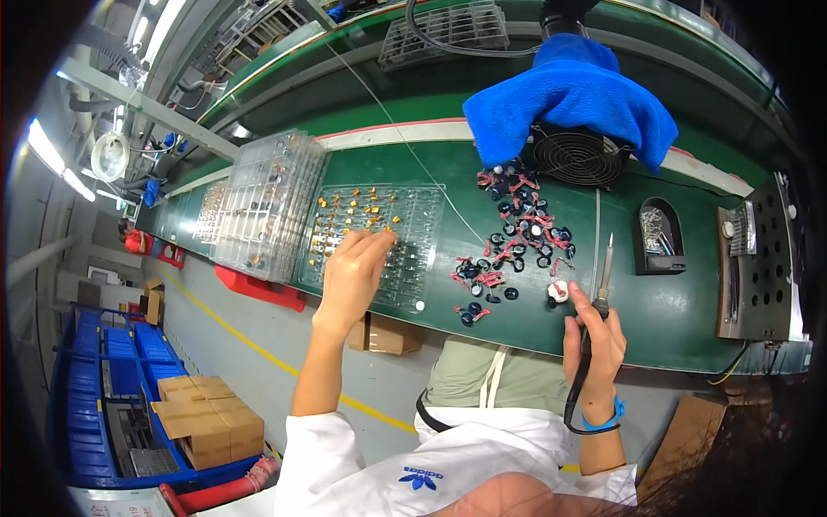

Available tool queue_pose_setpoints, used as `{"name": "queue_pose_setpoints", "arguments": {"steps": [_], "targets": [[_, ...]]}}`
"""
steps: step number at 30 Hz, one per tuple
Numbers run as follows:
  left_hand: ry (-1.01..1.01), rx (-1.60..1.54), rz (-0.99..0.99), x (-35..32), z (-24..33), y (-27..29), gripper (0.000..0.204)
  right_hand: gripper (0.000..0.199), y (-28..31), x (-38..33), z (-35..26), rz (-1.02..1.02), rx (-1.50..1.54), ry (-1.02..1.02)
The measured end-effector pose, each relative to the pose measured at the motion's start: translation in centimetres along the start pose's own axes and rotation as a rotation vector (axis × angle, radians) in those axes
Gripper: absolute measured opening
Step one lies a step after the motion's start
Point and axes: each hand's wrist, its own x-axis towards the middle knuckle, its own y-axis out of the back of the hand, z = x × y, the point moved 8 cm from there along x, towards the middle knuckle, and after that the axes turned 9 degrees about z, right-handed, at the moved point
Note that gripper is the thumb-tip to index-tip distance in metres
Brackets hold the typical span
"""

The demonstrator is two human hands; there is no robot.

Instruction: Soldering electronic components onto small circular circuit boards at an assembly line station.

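My left hand (355, 269) reaches over a clear compartment tray (428, 215), its fingers pinched together among small orange parts (372, 209). Whatever lies between those fingertips is hidden. In my right hand (597, 338) is a soldering iron (606, 280), tip pointing up and away from me, its black cable hanging past the wrist. Just left of that hand's outstretched index finger sits a small white round piece (558, 291) with pinkish-red wires on it. Many small dark round parts with pinkish-red wires (517, 246) lie heaped between the two hands.
A fan (579, 155) draped with a blue cloth (568, 99) stands beyond the heap. Stacked clear trays (269, 202) rise at the left. To the right are a black bin of small metal pieces (644, 258) and a perforated metal box (767, 258). The green bench (534, 332) ends before me.
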Motion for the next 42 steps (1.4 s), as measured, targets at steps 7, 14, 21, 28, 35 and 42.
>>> {"name": "queue_pose_setpoints", "arguments": {"steps": [7, 14, 21, 28, 35, 42], "targets": [[-0.101, 0.056, -0.040, 0.0, 0.6, 0.5, 0.031, 0.039, -0.3, 0.2, -0.2, -0.020, 0.050, -0.028], [0.330, -0.959, -0.041, 1.1, 5.3, -3.3, 0.017, 0.041, 0.8, 0.8, 0.2, -0.025, 0.095, -0.103], [0.380, -1.271, -0.352, 3.0, 11.9, -9.6, 0.021, 0.035, 3.7, -1.2, 1.2, 0.017, 0.124, -0.134], [0.222, -1.091, -0.387, 4.0, 12.9, -10.7, 0.018, 0.048, 5.5, -2.7, 1.8, 0.118, 0.202, -0.132], [0.146, -1.029, -0.343, 4.5, 13.3, -11.1, 0.012, 0.041, 5.7, -2.3, 1.5, 0.094, 0.071, -0.051], [0.113, -1.012, -0.327, 4.3, 13.6, -11.0, 0.012, 0.035, 4.8, -2.2, 1.5, 0.083, 0.034, -0.027]]}}
